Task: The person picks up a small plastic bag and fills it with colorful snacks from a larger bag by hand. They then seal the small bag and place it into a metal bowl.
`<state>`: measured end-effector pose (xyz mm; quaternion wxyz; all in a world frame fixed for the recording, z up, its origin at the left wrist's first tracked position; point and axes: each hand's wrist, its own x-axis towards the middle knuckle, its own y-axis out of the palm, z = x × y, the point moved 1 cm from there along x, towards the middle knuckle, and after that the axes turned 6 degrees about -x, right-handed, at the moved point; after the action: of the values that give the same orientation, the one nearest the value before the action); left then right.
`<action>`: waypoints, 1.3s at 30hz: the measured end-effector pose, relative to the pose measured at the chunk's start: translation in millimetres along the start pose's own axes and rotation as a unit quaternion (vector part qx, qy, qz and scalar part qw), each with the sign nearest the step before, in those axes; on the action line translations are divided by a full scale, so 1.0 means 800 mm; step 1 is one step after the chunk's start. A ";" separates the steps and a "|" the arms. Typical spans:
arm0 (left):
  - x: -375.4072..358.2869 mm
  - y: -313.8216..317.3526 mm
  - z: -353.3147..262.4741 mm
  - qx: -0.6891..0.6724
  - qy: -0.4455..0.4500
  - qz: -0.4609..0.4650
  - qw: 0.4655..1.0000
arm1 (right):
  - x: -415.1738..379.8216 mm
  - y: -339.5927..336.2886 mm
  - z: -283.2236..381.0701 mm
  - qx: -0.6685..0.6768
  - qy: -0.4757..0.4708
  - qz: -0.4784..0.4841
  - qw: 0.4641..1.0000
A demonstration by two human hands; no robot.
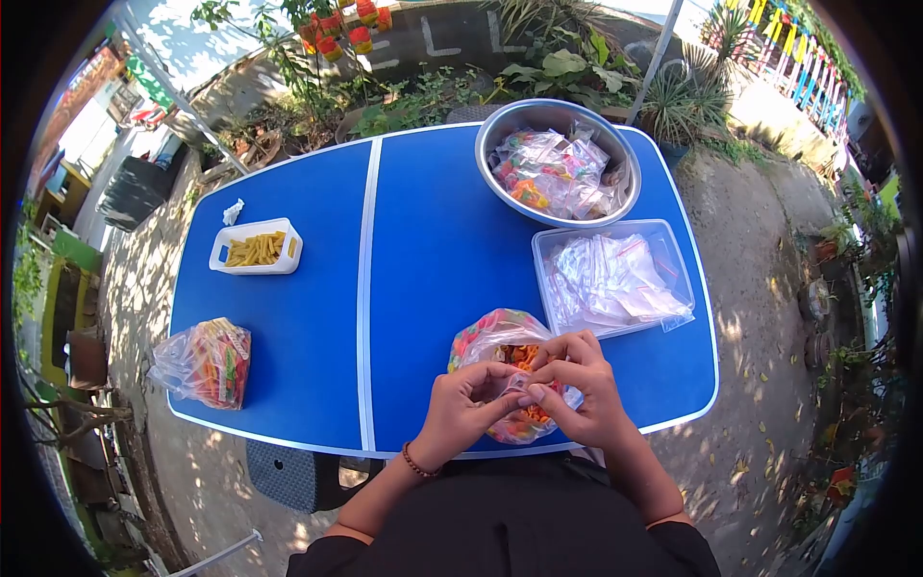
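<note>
Clear bag of colourful pasta, pinched at its mouth, near table edge.

Blue folding table. Directly under the grip: open bag of coloured pasta. Just beyond, right: clear tray of zip bags; farther: steel bowl. Far left: pasta bag, white tray, crumpled paper.

Blue table — white stripe; bag of seemingly orange-and-pink snacks.
</note>
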<state>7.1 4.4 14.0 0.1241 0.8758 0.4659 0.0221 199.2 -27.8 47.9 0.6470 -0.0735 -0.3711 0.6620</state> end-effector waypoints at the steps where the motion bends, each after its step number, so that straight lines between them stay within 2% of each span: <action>1: 0.000 0.001 -0.003 0.001 -0.002 0.002 1.000 | 0.000 0.001 0.002 -0.022 -0.012 0.005 1.000; 4: 0.000 -0.003 0.003 -0.003 0.007 0.014 1.000 | -0.001 0.000 0.003 -0.032 -0.016 0.038 0.999; 8: 0.000 -0.003 0.002 -0.044 -0.012 0.003 0.999 | -0.005 0.011 -0.001 0.146 0.059 -0.074 0.985; 10: 0.000 -0.007 0.006 -0.039 0.014 -0.022 0.999 | -0.009 0.014 -0.007 0.232 0.117 -0.115 0.959; 14: 0.005 -0.019 0.013 -0.051 0.048 -0.054 0.996 | -0.011 0.006 -0.017 0.056 0.159 0.111 0.979; 15: 0.005 -0.018 0.010 -0.061 0.040 -0.058 0.996 | -0.010 0.010 -0.019 0.008 0.160 0.133 0.978; 18: 0.007 -0.019 0.003 -0.086 0.031 -0.074 0.993 | -0.012 0.037 -0.030 -0.105 0.074 0.054 0.990; 25: 0.013 -0.026 0.014 -0.106 0.033 -0.092 0.990 | -0.005 0.060 -0.038 -0.215 0.039 0.091 0.972; 28: 0.015 -0.027 0.011 -0.162 0.008 -0.100 0.982 | 0.001 0.069 -0.027 -0.252 0.087 0.070 0.961; 31: 0.014 -0.028 0.015 -0.185 -0.005 -0.115 0.976 | 0.004 0.088 -0.024 -0.295 0.105 0.010 0.950; 35: 0.012 -0.029 0.014 -0.208 -0.013 -0.122 0.970 | 0.000 0.088 -0.032 -0.263 0.068 0.009 0.962; 39: 0.012 -0.031 0.008 -0.211 -0.006 -0.125 0.969 | 0.000 0.062 -0.027 -0.153 0.045 0.029 0.987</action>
<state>-6.9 24.4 1.0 0.3111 0.7645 0.5558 0.0990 172.2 -13.7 3.2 0.6252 -0.2120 -0.4360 0.6116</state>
